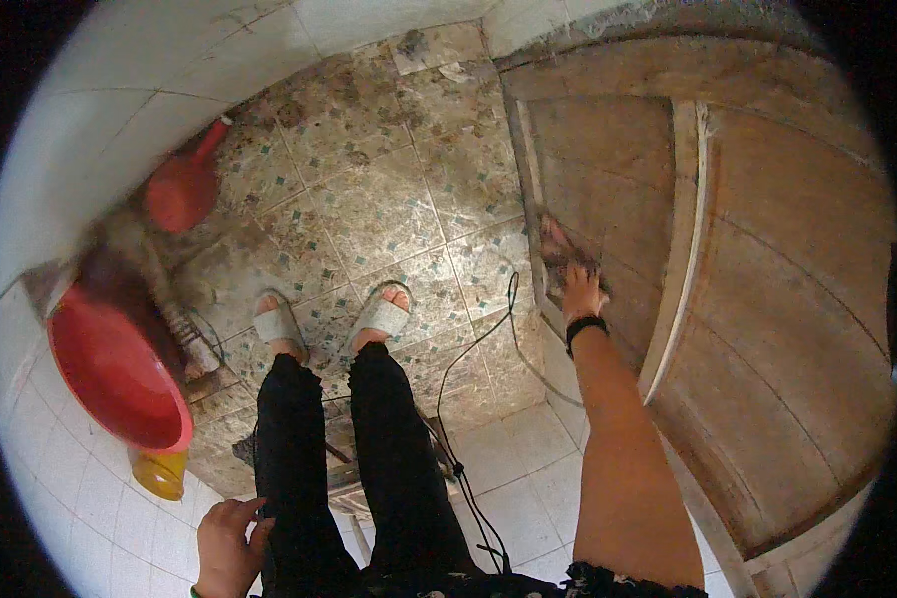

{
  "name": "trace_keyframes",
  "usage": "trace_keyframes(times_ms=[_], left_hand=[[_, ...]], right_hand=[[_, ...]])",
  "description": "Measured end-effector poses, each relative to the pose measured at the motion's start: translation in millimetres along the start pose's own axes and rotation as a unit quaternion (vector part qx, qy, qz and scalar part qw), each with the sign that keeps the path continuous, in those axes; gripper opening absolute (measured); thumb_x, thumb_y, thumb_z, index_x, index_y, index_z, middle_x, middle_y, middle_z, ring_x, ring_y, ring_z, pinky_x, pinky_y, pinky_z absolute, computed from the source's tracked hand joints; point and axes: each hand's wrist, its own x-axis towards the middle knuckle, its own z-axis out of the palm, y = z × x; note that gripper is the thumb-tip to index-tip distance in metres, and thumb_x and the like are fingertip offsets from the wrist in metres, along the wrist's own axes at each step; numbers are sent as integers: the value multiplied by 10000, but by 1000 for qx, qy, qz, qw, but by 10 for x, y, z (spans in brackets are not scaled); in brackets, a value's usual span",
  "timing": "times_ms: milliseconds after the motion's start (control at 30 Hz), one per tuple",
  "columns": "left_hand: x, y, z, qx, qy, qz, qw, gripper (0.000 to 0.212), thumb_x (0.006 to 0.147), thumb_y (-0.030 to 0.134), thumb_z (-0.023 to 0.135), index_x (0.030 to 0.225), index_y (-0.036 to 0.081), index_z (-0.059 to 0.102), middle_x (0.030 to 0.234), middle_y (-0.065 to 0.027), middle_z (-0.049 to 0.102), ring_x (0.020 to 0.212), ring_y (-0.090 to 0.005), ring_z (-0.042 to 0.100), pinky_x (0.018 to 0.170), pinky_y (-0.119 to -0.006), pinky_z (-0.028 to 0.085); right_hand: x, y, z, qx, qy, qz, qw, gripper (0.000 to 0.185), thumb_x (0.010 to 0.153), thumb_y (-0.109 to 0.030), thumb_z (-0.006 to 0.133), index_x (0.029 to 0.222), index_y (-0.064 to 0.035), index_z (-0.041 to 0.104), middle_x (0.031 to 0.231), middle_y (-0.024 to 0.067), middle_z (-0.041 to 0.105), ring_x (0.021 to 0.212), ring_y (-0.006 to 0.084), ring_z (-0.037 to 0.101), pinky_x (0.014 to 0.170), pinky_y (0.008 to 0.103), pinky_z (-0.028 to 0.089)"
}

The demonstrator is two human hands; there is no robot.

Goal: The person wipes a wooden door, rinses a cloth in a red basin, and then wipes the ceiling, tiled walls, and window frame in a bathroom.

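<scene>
My right hand (583, 290) presses a dark, pinkish cloth (558, 238) against the lower panel of a brown wooden door (613, 149). The cloth is blurred and partly covered by my fingers, and a black band circles that wrist. Down by my thigh, my left hand (228, 540) hangs beside the black trousers (291, 433). Its thumb and fingers are apart, with nothing seen between them. The fingertips are at the trouser cloth; whether they touch it I cannot tell.
A red basin (112, 374) leans at the left, above a yellow container (160, 475). A red dipper (185, 190) lies along the wall. Black cords (442, 389) hang before my legs. My slippers (383, 315) stand on stained floor tiles (374, 194).
</scene>
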Motion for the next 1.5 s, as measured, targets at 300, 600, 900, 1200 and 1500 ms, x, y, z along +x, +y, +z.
trace_keyframes(times_ms=[300,600,900,1200,1500], left_hand=[[64,30,-164,46,-8,79,996,227,745,66,689,965,23,656,722,-122,586,688,-287,569,647,-395,468],[187,132,-196,44,-26,75,996,213,750,64,689,953,9,654,822,-142,654,769,-311,626,676,-388,497],[334,36,-147,149,-51,13,987,137,701,37,718,794,-6,627,832,-144,662,777,-315,628,707,-401,502],[350,412,-133,151,-77,60,984,274,684,15,685,956,23,657,849,-147,653,792,-328,624,705,-409,497],[386,525,-91,138,-90,106,981,222,729,65,687,944,18,664,887,-158,652,826,-347,624,719,-419,495]], right_hand=[[-1647,-17,197,249,-173,94,948,526,970,-364,418,1418,-97,351,1527,111,212,1380,345,215,1099,438,242],[-1467,17,344,203,-293,51,933,619,985,-460,330,1482,-116,196,1538,80,187,1401,262,188,1082,493,258],[-535,-540,540,155,-187,15,970,552,989,-356,375,1485,-182,210,1531,60,209,1373,241,240,1065,458,288],[-2082,-693,908,490,111,43,864,374,734,-21,584,1093,-111,635,1248,115,489,1174,341,425,968,440,415],[-3075,-135,1343,914,191,352,63,135,895,-128,548,1022,-85,534,1049,95,601,1007,273,578,832,428,500]])
